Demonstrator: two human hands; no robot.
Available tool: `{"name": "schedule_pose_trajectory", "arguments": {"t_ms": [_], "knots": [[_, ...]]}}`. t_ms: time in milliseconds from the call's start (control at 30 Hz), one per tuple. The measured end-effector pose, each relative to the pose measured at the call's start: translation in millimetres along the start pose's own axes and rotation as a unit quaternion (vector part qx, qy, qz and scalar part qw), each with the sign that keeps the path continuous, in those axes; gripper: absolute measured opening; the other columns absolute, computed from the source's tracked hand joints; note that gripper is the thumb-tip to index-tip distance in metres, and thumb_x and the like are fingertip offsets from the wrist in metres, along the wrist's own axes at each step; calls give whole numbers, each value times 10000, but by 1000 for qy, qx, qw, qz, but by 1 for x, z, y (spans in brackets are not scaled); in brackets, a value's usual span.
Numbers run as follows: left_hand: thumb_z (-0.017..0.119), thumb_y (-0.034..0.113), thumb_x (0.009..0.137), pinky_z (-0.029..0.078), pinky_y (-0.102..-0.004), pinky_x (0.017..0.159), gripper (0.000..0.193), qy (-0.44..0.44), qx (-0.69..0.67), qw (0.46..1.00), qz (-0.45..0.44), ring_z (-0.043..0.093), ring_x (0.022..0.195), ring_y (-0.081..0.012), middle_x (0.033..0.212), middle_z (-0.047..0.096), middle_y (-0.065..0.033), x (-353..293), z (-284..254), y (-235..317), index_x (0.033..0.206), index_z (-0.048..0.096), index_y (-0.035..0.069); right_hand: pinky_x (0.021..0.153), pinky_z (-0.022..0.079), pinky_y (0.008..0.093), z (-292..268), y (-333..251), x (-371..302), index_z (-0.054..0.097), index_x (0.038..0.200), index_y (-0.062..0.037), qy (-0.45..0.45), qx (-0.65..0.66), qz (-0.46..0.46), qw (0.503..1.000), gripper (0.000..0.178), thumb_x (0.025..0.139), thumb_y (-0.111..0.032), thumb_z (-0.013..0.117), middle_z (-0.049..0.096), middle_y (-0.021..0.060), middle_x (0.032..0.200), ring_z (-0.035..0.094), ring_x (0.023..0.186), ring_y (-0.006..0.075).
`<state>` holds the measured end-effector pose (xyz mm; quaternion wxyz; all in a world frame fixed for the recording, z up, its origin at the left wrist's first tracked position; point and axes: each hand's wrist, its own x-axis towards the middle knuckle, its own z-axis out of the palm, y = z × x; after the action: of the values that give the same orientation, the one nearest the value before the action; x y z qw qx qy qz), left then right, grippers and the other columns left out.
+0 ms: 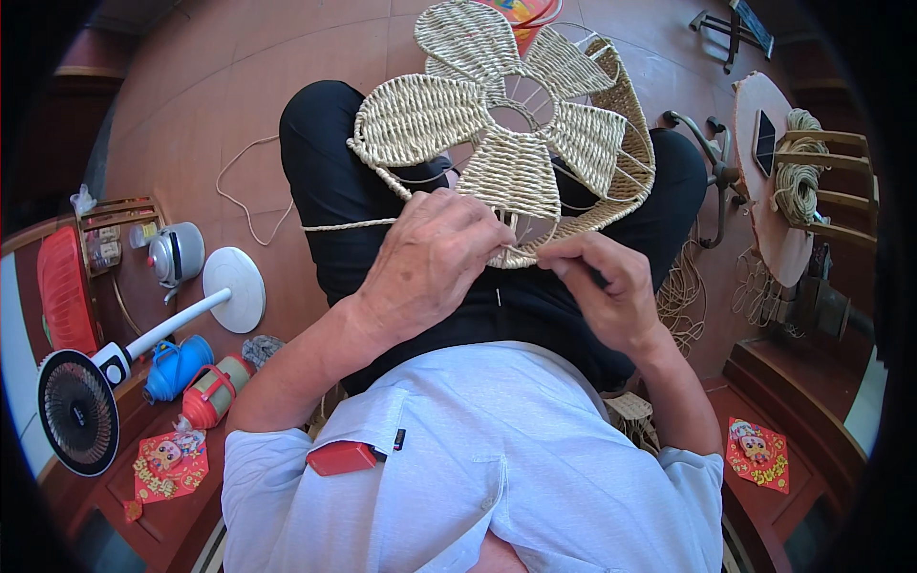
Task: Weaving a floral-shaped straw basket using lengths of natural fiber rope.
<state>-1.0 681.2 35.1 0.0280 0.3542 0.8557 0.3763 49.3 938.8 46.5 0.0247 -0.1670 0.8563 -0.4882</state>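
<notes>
A pale straw basket (516, 181) with flower-like woven petals around an open ring rests across my lap. Thin wire frame shows between the petals, and a curved woven side (632, 124) stands on the right. At the near rim, below the lowest petal, my left hand (435, 253) is closed, its fingertips pinching the rim. Just right of it, my right hand (611, 286) pinches thumb against forefinger on a strand of straw cord at the same rim. A loose straw cord (349, 226) trails left from under my left hand. The fingertips partly hide the strand's end.
To the left stand a white fan (78, 413), a metal kettle (177, 254), blue (179, 368) and red (215, 392) flasks. On the right, a wooden board (764, 224) lies near coiled cord (800, 172) on a wooden chair. More cord (680, 296) lies on the tiled floor.
</notes>
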Motion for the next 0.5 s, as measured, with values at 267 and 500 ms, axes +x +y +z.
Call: {"name": "schedule_pose_trajectory", "arguments": {"t_ms": [267, 500], "knots": [[807, 51, 899, 447, -412, 848, 160, -34, -15, 999, -10, 663, 959, -238, 941, 716, -30, -2, 12, 0, 1046, 789, 109, 801, 598, 287, -5, 6, -12, 776, 1150, 11, 26, 106, 171, 979, 129, 1042, 17, 707, 785, 82, 992, 754, 892, 135], [783, 123, 928, 437, -406, 826, 75, -27, -5, 998, -60, 641, 892, -245, 882, 686, -40, 6, 22, 8, 1002, 778, 110, 683, 541, 263, 5, 17, -8, 769, 1164, 4, 81, 61, 173, 980, 146, 1024, -37, 766, 763, 44, 950, 661, 744, 71]]}}
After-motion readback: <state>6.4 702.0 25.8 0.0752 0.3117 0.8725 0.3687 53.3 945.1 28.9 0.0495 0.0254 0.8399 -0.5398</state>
